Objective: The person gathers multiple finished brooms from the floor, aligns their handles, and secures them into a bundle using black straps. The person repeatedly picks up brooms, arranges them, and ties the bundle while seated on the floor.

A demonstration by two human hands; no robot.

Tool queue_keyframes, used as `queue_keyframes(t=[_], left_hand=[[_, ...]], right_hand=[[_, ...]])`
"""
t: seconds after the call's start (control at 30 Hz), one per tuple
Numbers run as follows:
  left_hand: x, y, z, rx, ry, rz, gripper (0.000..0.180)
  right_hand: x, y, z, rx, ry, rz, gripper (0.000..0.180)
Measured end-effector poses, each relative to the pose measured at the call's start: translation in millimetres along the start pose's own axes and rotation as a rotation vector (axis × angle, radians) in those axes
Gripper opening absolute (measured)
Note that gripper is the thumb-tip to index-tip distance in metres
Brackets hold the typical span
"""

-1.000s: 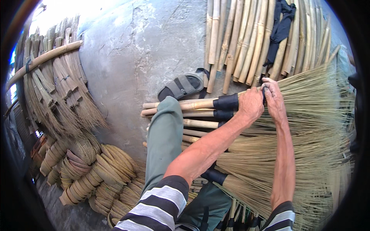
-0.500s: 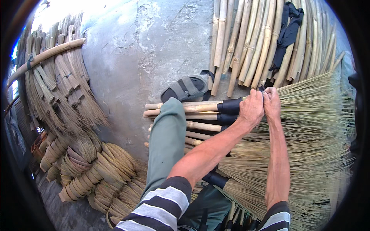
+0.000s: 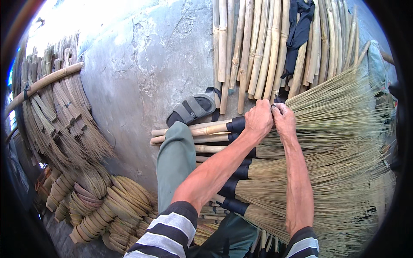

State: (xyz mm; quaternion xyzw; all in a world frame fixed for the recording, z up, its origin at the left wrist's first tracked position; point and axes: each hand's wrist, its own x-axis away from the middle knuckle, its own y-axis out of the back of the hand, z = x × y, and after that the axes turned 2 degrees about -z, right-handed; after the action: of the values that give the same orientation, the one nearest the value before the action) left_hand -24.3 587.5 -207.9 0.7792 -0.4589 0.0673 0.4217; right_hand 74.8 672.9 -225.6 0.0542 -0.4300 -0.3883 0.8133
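Note:
A broom with a bamboo handle (image 3: 215, 128), a black band (image 3: 237, 124) and long straw bristles (image 3: 340, 99) lies across in front of me. At its neck, where the band meets the straw, my left hand (image 3: 259, 118) is closed in a fist, knuckles up. Right beside it, my right hand (image 3: 285, 121) pinches with thumb and forefinger. A bit of thin black strip (image 3: 277, 99) shows between and just beyond the hands; most of it is hidden by the fingers. Several more brooms (image 3: 275, 185) with black bands lie nearer to me, side by side.
Bamboo poles (image 3: 258, 51) lie at the far right, with black cloth strips (image 3: 299, 38) on them. My sandalled foot (image 3: 191, 109) rests on the grey floor (image 3: 129, 86). At the left are straw bundles (image 3: 64, 109) under a bamboo bar (image 3: 47, 80), and stacked woven pieces (image 3: 116, 206).
The whole view has shifted, so most things sit further left. My right hand has gone from a fist to a pinch with the thumb showing. Both hands remain together at the broom's neck.

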Motion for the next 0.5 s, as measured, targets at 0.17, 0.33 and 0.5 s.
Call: queue_keyframes(t=[0.17,0.33,0.5], left_hand=[[8,5,3,0.085,-0.017,-0.002,0.018],[-6,6,9,0.117,-0.067,0.019,0.019],[-35,11,13,0.135,0.042,0.085,0.023]], right_hand=[[2,-11,0,0.116,0.018,-0.134,0.02],[4,-2,9,0.272,0.123,-0.06,0.018],[9,12,10,0.065,0.014,0.118,0.025]])
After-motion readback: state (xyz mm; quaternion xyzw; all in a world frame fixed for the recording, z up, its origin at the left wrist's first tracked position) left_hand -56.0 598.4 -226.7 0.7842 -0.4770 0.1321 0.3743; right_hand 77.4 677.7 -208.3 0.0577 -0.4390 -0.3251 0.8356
